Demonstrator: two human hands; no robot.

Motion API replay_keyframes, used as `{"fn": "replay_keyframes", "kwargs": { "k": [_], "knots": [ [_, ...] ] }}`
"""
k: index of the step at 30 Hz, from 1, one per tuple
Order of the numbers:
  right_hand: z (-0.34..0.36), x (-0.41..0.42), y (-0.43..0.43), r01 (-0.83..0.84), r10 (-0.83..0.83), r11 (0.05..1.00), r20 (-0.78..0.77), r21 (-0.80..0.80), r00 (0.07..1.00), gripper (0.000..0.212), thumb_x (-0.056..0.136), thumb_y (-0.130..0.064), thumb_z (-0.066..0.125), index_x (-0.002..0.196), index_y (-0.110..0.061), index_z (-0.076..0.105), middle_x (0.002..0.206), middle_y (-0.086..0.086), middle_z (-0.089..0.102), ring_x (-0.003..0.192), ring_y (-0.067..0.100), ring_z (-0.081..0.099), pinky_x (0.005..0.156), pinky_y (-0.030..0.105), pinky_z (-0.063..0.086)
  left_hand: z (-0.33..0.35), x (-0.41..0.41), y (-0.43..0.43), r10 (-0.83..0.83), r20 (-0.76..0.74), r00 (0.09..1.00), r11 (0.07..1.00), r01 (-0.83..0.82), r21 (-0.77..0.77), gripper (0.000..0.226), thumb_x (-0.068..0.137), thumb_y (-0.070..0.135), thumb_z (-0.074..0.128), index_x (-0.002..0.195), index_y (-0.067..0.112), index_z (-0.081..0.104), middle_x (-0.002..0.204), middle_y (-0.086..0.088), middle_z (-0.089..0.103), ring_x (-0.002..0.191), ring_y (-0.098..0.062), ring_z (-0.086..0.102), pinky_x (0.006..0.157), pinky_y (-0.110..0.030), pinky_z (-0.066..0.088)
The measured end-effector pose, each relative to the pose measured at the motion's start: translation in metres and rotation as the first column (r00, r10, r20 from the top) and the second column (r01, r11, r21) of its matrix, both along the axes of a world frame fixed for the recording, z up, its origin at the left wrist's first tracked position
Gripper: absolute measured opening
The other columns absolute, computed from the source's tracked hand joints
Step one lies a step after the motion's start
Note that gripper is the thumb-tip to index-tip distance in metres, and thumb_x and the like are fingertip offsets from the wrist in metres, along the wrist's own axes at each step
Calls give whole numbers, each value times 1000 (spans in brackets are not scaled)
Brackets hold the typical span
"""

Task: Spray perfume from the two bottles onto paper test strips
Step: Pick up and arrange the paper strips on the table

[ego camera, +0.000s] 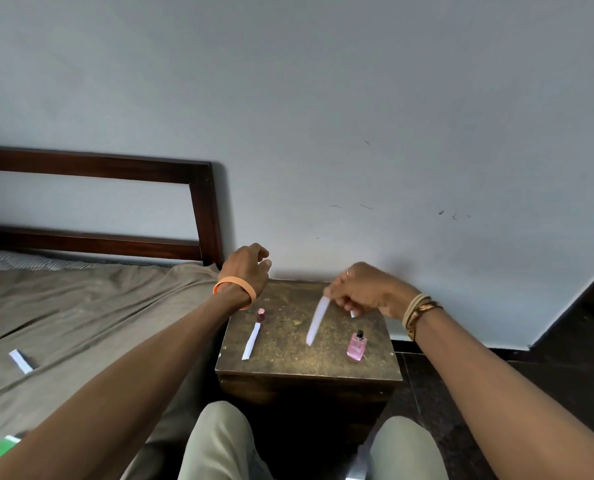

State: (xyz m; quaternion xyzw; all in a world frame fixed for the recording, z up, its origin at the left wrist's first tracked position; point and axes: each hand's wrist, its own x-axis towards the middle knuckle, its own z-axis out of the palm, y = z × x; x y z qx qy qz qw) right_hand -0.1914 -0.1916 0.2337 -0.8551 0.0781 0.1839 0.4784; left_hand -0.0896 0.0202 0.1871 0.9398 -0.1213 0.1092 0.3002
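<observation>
Bare tabletop (285, 348) between flat strip (251, 341) and pink bottle (357, 346); held strip (318, 320) hangs over it; wall (323, 168) close behind.

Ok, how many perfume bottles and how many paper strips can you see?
Perfume bottles: 2 (pink bottle, small pink-capped bottle)
Paper strips: 3 (flat strip on the table, held strip in the right hand, loose strip on the bed)
Total: 5

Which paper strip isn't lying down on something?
The raised strip, pinched in the right hand and dangling over the table. The table strip and the bed strip both lie flat.
</observation>
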Motion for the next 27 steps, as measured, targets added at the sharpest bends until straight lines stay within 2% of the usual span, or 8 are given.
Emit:
{"fn": "replay_keyframes", "kwargs": {
  "k": [2, 4, 8, 10, 14, 19, 23, 27],
  "knots": [
    [16, -3, -4, 26, -28, 813, -6, 582, 1000, 11, 89, -15, 66, 86, -5, 68, 71, 5, 61, 60, 15, 54, 57, 27, 49, 1, 1, -1, -3, 9, 1000, 1000, 3, -3, 26, 94, 25, 56, 116, 14, 63, 115, -4, 67, 105, -24, 61, 86, -33, 47],
    [23, -1, -5, 83, -81, 627, -41, 774, 996, 10, 88, -15, 65, 79, -10, 66, 70, 4, 59, 58, 14, 53, 52, 25, 48, 0, 1, 0, -4, -3, 1000, 1000, 4, -6, 25, 93, 25, 56, 115, 15, 63, 114, -5, 67, 105, -24, 61, 86, -34, 47],
    [3, -1, 0, 38, -39, 994, -9, -107, 999, 15, 91, -12, 66, 89, 2, 69, 73, 9, 61, 56, 15, 51, 54, 26, 43, -1, 1, 0, -3, -10, 1000, 1000, 3, -3, 25, 93, 25, 56, 115, 14, 63, 114, -5, 67, 104, -24, 61, 86, -34, 47],
    [8, -2, 0, 1, -2, 992, 10, 124, 1000, 18, 91, -15, 67, 92, 3, 68, 72, 8, 63, 58, 16, 53, 58, 28, 46, 0, 1, 1, -4, -2, 1000, 1000, 4, -7, 25, 94, 25, 56, 115, 14, 63, 113, -5, 68, 103, -24, 62, 86, -34, 48],
    [43, -2, 0, 11, -49, 594, 22, 805, 999, 10, 87, -18, 65, 78, -14, 65, 68, 2, 59, 59, 14, 53, 57, 27, 48, -1, 2, 2, -7, -8, 1000, 1000, 7, -1, 24, 93, 24, 57, 113, 14, 64, 111, -6, 68, 102, -25, 62, 87, -35, 50],
    [7, 2, 7, 69, -69, 998, -8, -7, 998, 11, 90, -12, 68, 83, -3, 69, 68, 7, 61, 54, 14, 52, 53, 26, 46, 0, 1, -1, 0, -6, 1000, 1000, -1, -12, 24, 93, 25, 56, 113, 15, 64, 111, -5, 68, 102, -24, 62, 85, -34, 49],
    [0, 2, 3, 198, -180, 920, -84, 338, 980, 13, 86, -12, 74, 90, 0, 73, 66, 9, 62, 56, 16, 54, 55, 27, 50, 2, 0, 0, -11, 9, 1000, 1000, 11, -9, 24, 93, 25, 56, 114, 15, 64, 111, -5, 69, 100, -24, 63, 85, -34, 50],
    [4, -2, 1, 128, -115, 961, -70, 244, 991, 16, 86, -13, 74, 92, 2, 73, 67, 10, 62, 57, 17, 54, 56, 29, 49, 1, 2, 0, -18, 3, 1000, 1000, 18, -8, 25, 93, 25, 56, 114, 15, 64, 112, -5, 69, 101, -24, 62, 86, -35, 50]
  ]
}}
